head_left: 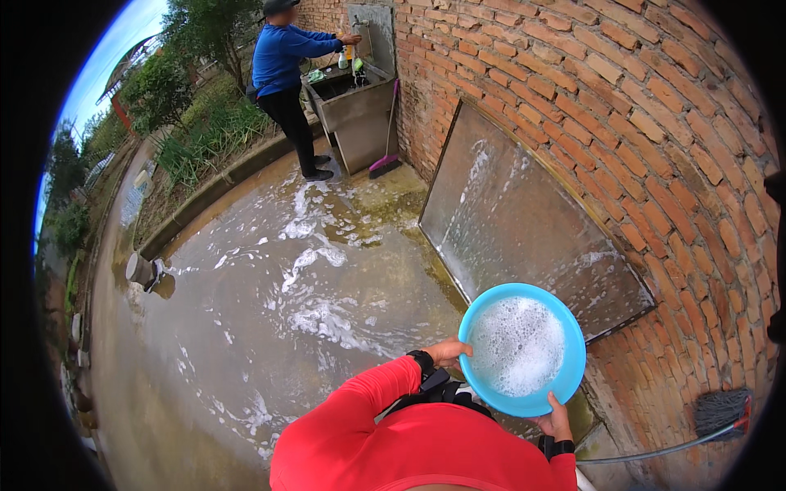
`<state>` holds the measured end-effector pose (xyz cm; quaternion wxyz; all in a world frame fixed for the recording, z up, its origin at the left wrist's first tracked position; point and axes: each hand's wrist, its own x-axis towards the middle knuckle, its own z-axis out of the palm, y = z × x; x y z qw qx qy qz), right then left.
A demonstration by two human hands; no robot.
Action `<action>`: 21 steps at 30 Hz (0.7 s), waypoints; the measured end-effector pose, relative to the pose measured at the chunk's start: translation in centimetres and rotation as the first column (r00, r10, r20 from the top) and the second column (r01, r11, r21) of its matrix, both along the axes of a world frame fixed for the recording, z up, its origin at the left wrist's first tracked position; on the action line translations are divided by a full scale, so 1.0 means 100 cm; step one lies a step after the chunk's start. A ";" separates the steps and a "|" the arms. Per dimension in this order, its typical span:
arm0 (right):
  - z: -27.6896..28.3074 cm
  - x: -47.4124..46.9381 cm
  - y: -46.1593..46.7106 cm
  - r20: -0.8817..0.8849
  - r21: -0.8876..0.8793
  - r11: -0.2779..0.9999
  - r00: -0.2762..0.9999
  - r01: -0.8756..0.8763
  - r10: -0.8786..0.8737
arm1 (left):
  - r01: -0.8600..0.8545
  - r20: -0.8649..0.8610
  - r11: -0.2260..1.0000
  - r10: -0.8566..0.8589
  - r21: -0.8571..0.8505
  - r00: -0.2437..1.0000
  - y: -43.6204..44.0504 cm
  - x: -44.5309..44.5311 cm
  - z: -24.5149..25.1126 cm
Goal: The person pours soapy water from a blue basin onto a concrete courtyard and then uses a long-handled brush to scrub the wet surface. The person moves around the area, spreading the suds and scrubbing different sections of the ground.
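Note:
A light blue plastic basin (pixel 574 319) full of sudsy water is between my hands. My left hand (pixel 449 352) grips its left rim, thumb on top and the fingers hidden below. At the near rim my right hand (pixel 555 417) holds on, thumb over the edge and fingers partly under the basin. Just beyond it a framed mesh screen (pixel 503 202) leans against the brick wall, streaked with white foam.
Foam and water cover the concrete floor (pixel 245 319). A co-worker (pixel 285 67) stands at a concrete sink (pixel 356 113); a purple broom (pixel 385 164) leans beside it. A mop (pixel 718 412) is at lower right, a metal container (pixel 140 270) at left, near a low curb (pixel 209 191).

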<state>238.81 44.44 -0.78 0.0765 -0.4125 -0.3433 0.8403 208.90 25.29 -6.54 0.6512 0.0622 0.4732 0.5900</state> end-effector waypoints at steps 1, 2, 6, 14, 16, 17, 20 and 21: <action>0.000 -0.001 -0.001 -0.091 -0.049 0.999 0.996 -0.020 0.015 | 0.020 -0.005 0.999 -0.020 0.032 1.000 0.002 -0.002 -0.004; 0.000 -0.003 -0.002 -0.050 -0.042 0.999 0.998 0.030 -0.033 | 0.030 0.000 1.000 -0.030 0.001 1.000 0.004 -0.005 -0.008; -0.004 -0.005 0.000 -0.143 -0.031 0.995 0.984 0.099 -0.103 | 0.061 0.033 0.998 -0.060 -0.007 0.998 0.007 -0.009 -0.020; 0.010 -0.005 -0.001 -0.180 0.044 0.994 0.980 0.098 -0.089 | -0.003 0.087 1.000 0.004 -0.009 0.996 0.012 -0.004 0.020; 0.012 -0.007 -0.002 -0.179 0.065 0.992 0.979 0.109 -0.096 | -0.012 0.035 1.000 0.012 0.004 0.999 0.011 -0.005 0.024; 0.011 -0.008 -0.002 -0.129 0.051 0.992 0.986 0.117 -0.109 | 0.029 0.046 0.999 -0.028 -0.022 0.999 0.012 -0.008 0.024; 0.010 -0.009 0.002 -0.095 0.017 0.994 0.990 0.111 -0.109 | 0.094 0.073 0.996 -0.094 -0.001 0.993 0.013 -0.013 0.013; 0.009 -0.009 0.002 -0.092 0.017 0.993 0.989 0.116 -0.114 | 0.083 0.079 0.997 -0.082 -0.002 0.994 0.015 -0.013 0.009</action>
